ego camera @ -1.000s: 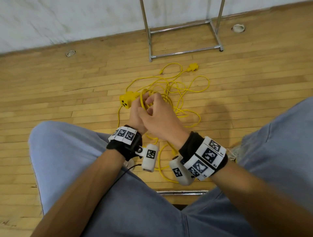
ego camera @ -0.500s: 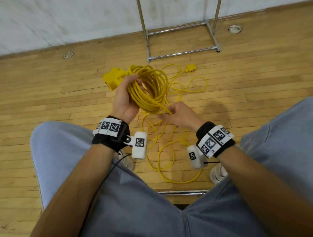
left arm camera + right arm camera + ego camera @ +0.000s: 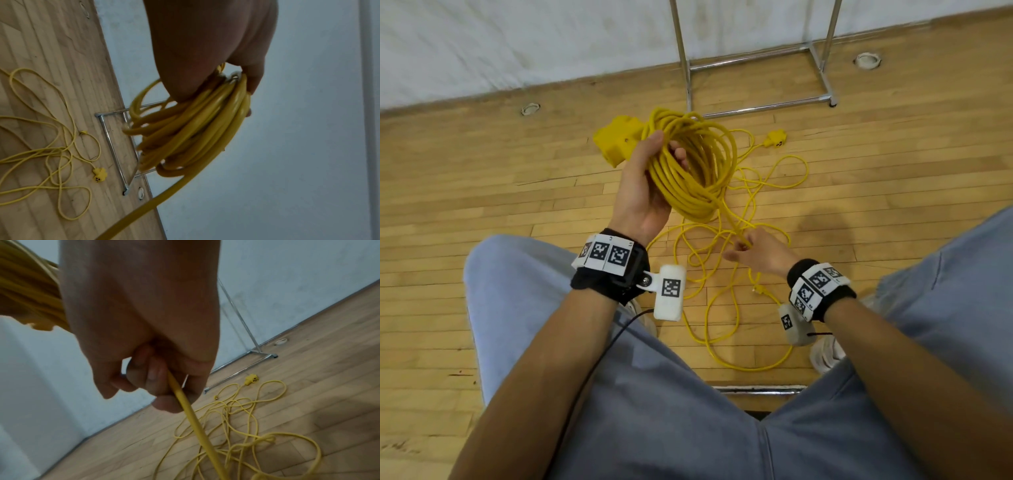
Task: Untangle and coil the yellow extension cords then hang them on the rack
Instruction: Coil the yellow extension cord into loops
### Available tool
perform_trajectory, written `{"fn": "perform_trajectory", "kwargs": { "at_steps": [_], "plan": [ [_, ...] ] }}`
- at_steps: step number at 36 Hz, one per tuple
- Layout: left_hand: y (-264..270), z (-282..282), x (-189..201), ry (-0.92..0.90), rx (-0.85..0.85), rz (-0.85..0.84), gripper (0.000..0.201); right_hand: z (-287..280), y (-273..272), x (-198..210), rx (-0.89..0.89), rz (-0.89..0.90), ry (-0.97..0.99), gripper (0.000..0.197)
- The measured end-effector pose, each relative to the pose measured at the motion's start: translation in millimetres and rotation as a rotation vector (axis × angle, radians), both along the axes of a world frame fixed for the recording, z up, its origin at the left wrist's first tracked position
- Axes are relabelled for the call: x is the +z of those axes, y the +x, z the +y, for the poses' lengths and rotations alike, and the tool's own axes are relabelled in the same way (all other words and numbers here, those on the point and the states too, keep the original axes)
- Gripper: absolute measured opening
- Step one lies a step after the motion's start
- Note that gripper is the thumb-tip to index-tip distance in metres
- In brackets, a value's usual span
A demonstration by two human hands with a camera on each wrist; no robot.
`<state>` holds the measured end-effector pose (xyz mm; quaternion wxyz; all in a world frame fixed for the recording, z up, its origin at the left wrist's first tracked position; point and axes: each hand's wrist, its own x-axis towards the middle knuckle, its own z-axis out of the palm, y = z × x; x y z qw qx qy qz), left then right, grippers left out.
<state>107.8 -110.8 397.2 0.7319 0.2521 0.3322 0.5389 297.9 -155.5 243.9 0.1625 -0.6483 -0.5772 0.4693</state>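
Note:
My left hand [image 3: 645, 185] grips a coil of thick yellow extension cord [image 3: 695, 168], held up above the floor; the same coil [image 3: 195, 129] hangs from its curled fingers in the left wrist view. A yellow socket block [image 3: 616, 138] sticks out behind the coil. One strand runs down from the coil to my right hand [image 3: 756, 250], which pinches that cord [image 3: 185, 402] low between my knees. A thinner yellow cord [image 3: 756, 192] lies tangled on the floor, ending in a small yellow plug [image 3: 775, 138]. The metal rack [image 3: 756, 65] stands by the wall behind it.
I sit with both knees in grey trousers [image 3: 619, 394] on either side of the cords on a wooden floor [image 3: 482, 188]. A white wall [image 3: 517, 41] runs along the back. Round floor fittings [image 3: 530, 109] lie near the wall. A metal bar [image 3: 758, 390] lies under my seat.
My left hand lifted the coil up and away from the floor tangle. My right hand left the coil, dropped lower and to the right, and now pinches the trailing strand.

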Motion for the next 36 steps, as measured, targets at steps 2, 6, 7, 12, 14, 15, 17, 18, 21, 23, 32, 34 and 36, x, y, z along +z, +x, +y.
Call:
{"fn": "perform_trajectory", "kwargs": {
  "at_steps": [2, 6, 7, 12, 14, 15, 17, 18, 21, 23, 32, 34, 36],
  "plan": [
    [1, 3, -5, 0.012, 0.051, 0.017, 0.015, -3, -10, 4, 0.055, 0.025, 0.033, 0.044],
    [-1, 13, -19, 0.003, 0.218, 0.124, 0.006, -8, -28, 26, 0.042, 0.172, 0.253, 0.035],
    [-1, 15, -22, 0.001, 0.254, 0.145, 0.006, -8, -32, 35, 0.021, 0.237, 0.313, 0.036],
    [-5, 22, -32, -0.066, 0.29, 0.197, 0.015, -16, -46, 80, 0.025, 0.435, 0.461, 0.04],
    [-7, 23, -36, -0.118, 0.253, 0.179, 0.02, -21, -51, 91, 0.089, 0.45, 0.489, 0.038],
    [-8, 23, -37, -0.152, 0.226, 0.147, 0.023, -23, -53, 93, 0.124, 0.436, 0.496, 0.037],
    [-9, 21, -36, -0.205, 0.148, 0.088, 0.032, -24, -58, 91, 0.193, 0.372, 0.491, 0.036],
    [-8, 18, -34, -0.209, 0.111, 0.09, 0.031, -24, -60, 89, 0.219, 0.342, 0.48, 0.036],
    [-4, 14, -31, -0.171, 0.058, 0.134, 0.008, -21, -56, 73, 0.229, 0.339, 0.432, 0.038],
    [-2, 12, -30, -0.166, 0.065, 0.14, 0.011, -20, -50, 63, 0.195, 0.367, 0.397, 0.042],
    [-13, 15, -19, -0.119, -0.012, 0.187, 0.015, -19, -29, 24, 0.153, 0.266, 0.027, 0.061],
    [-18, 14, -14, -0.101, -0.075, 0.179, 0.014, -19, -24, 11, 0.083, 0.338, -0.056, 0.058],
    [-21, 12, -10, -0.084, -0.134, 0.172, 0.014, -15, -19, 0, 0.011, 0.398, -0.103, 0.056]
  ]
}}
